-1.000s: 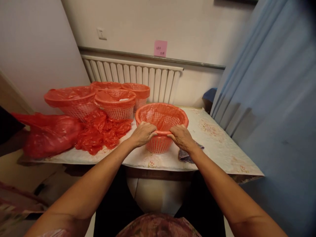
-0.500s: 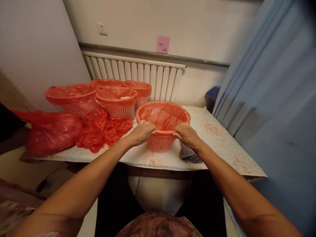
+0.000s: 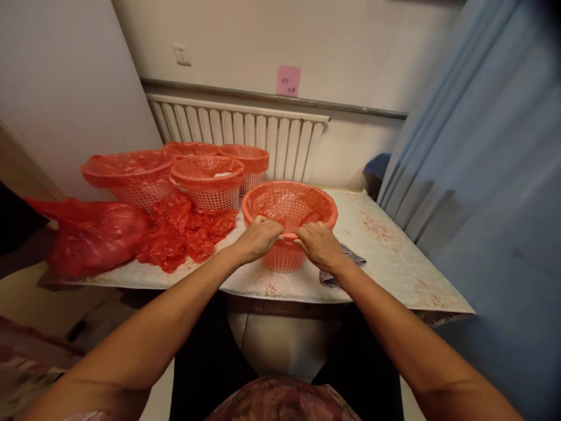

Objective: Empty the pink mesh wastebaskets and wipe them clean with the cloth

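An orange-red plastic basket (image 3: 284,258) with lattice sides stands upright on the table in front of me. Inside it lies a thin red plastic bag (image 3: 280,196), its edge turned over the rim. My left hand (image 3: 261,240) is closed on the near rim, left of its middle, the thumb pointing inward. Close beside it, my right hand (image 3: 321,244) grips the same rim just right of the middle. Only a small stretch of rim shows between them. Whether the fingers pinch the bag or only the rim is hard to see. A dark grey cloth (image 3: 331,278) lies partly behind my right wrist.
Several bag-lined baskets (image 3: 205,186) stand at the back left. Before them lie a heap of crumpled red bags (image 3: 184,234) and a filled red bag (image 3: 99,234). A radiator (image 3: 245,126) runs along the wall; a blue curtain (image 3: 464,175) hangs right of the table (image 3: 394,251).
Both hands have slid toward each other along the near rim, still gripping it. More of the grey cloth shows beside my right wrist. The basket stays in place.
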`<state>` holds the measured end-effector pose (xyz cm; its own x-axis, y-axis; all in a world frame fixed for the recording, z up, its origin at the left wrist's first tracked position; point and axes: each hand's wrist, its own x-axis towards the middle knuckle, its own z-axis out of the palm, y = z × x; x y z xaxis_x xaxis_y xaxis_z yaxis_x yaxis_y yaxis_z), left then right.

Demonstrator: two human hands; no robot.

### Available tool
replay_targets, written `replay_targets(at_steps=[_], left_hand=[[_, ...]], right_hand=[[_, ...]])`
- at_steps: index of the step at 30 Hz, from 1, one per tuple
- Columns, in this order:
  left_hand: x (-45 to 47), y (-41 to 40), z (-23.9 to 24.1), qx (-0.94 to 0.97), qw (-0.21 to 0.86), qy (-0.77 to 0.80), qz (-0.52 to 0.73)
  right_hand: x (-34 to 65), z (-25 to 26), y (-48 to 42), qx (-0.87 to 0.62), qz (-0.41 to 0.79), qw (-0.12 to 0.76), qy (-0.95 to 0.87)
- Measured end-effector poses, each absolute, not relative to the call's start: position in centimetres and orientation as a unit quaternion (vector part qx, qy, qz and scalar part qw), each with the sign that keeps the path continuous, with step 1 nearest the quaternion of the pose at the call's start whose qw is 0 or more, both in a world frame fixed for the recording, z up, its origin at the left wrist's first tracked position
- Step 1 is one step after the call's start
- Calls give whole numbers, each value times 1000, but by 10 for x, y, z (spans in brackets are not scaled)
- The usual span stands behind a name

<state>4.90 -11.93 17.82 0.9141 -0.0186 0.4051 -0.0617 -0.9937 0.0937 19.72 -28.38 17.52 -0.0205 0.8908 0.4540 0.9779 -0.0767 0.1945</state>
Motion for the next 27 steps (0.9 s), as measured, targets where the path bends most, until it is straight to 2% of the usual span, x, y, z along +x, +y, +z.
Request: replay_targets(at_steps=[6,13,21,27], left_hand=[[38,-93,193,981,49,-19,187],[56,-133,185,980,38,-42,191],[39,-86,192,981,37,-40,184],[55,-126,191,983,20,-59,175]], right_hand=[[238,171,-305,-685,-223,128,-681],[189,167,-280,-723,-269,88,-631],[243,170,-304,-685,-238,119,-678],[199,165,-284,-723,-282,103,-622]])
